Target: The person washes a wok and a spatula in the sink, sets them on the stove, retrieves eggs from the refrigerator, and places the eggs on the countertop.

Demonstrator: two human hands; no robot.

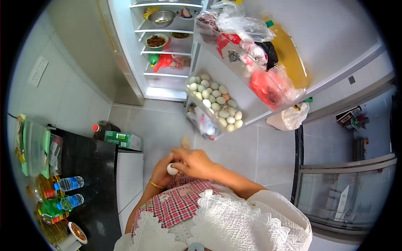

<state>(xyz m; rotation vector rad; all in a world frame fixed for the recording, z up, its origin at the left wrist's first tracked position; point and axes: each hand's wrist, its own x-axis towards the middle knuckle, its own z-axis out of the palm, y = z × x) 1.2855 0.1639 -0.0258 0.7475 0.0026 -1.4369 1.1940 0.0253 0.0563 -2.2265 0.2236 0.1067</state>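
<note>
A white egg (172, 169) sits between my two hands, in front of the plaid apron (176, 201). My left hand (160, 172), with a gold bangle at the wrist, is closed around it from the left. My right hand (194, 162) reaches over from the right, fingers bent across the left fingers, its thumb against the egg. The palms are hidden, so anything else inside them cannot be made out. Ahead, many pale eggs (215, 98) and a brownish one lie in the lower door bin (205, 109) of the open fridge.
Bowls of food stand on the fridge shelves (165, 53). Bags and an oil bottle (289, 54) fill the upper door bin. At left, a black counter (94, 167) carries water bottles (71, 183), oil jugs and a green carton (122, 139). A white bag (293, 117) rests on the floor.
</note>
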